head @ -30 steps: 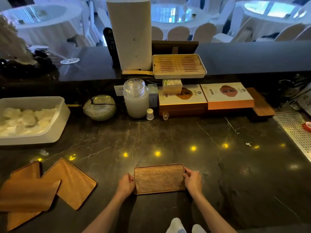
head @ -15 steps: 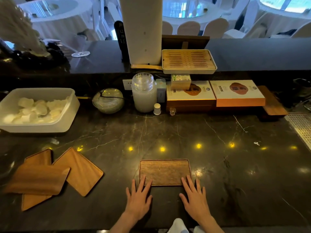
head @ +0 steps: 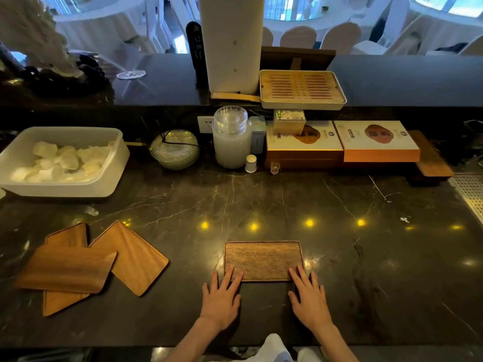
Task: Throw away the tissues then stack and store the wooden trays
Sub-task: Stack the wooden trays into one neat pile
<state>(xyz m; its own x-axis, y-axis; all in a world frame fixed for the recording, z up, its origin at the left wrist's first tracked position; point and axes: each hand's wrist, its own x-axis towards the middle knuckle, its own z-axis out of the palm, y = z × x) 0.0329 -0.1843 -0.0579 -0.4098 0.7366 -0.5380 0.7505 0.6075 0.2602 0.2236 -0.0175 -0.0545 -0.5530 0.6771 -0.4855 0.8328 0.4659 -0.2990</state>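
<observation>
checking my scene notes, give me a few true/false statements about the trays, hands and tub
1. Both hands lie flat, open, at the dark tray's near edge. True: left hand, right hand.
2. Three lighter trays overlap at the left. True.
3. The dark tray is stacked on the lighter ones. False: it lies alone, apart from them.
4. The white tub is empty. False: it holds white crumpled pieces.
5. The right hand grips a tissue. False: it holds nothing.
</observation>
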